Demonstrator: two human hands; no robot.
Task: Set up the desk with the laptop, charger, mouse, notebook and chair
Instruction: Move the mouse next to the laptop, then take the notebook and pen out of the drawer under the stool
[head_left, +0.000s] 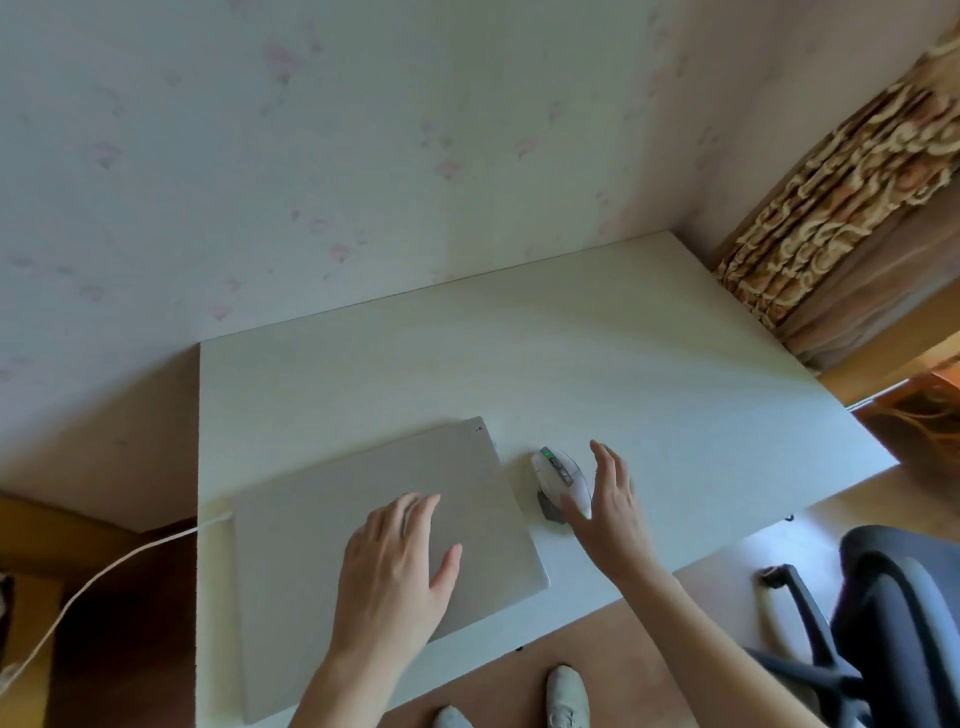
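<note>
The laptop (384, 540) lay closed and flat toward the near left corner of the bench (623, 364), its near edge close to the bench's front edge, likely so that it would sit straight before whoever took the seat. Your left hand (395, 577) rested palm-down on its lid, fingers (421, 512) spread and flat, gripping nothing; I judge that you were steadying or squaring it rather than lifting it. From the laptop's left edge a white charger cable (98, 577) ran off the bench's left edge and down toward the floor, so the charger seemed to be plugged in on the side nearest wherever the socket was, which was out of view.

Just beside the laptop's right edge sat the mouse (561, 480), apart from it by a narrow strip of bench, a small green light showing on its back. Your right hand (613, 499) stood edge-on against its right side, fingers open and loosely curved; whether you were touching it or just clear of it I cannot tell, but you had no closed hold on it. The spot suited a right-handed reach.

The chair (883, 623) stood off the bench's near right corner, not yet drawn up to the front edge. No notebook was visible, so those two steps seemed left.
</note>
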